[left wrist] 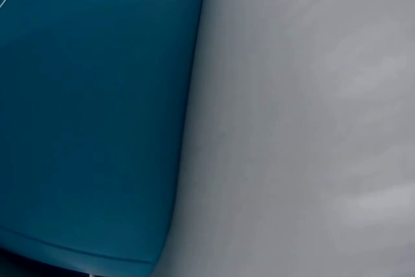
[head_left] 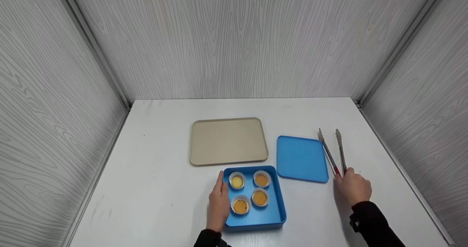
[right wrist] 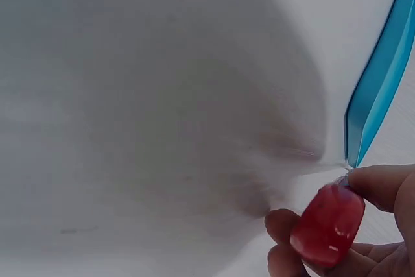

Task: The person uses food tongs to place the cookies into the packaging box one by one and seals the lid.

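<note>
A blue rectangular box (head_left: 270,212) stands near the front, holding several small round white cups with yellow to orange fillings, such as the tart (head_left: 237,182) at its far left corner. My left hand (head_left: 219,205) lies along the box's left side, fingers extended against the outer wall; the left wrist view shows the blue wall (left wrist: 97,115) close up, without the hand. At the right, my right hand (head_left: 354,186) grips metal tongs (head_left: 342,152) by their red handles. Their tips point away and stand apart, with nothing between them. One red handle end (right wrist: 329,225) shows among my fingers.
A beige tray (head_left: 228,141) lies flat behind the box. Between the box and the tongs lies a flat blue lid (head_left: 301,158), its right edge close to the tongs' left arm. Grey wood-patterned panels (head_left: 234,42) enclose the white table (head_left: 146,188) at the back and sides.
</note>
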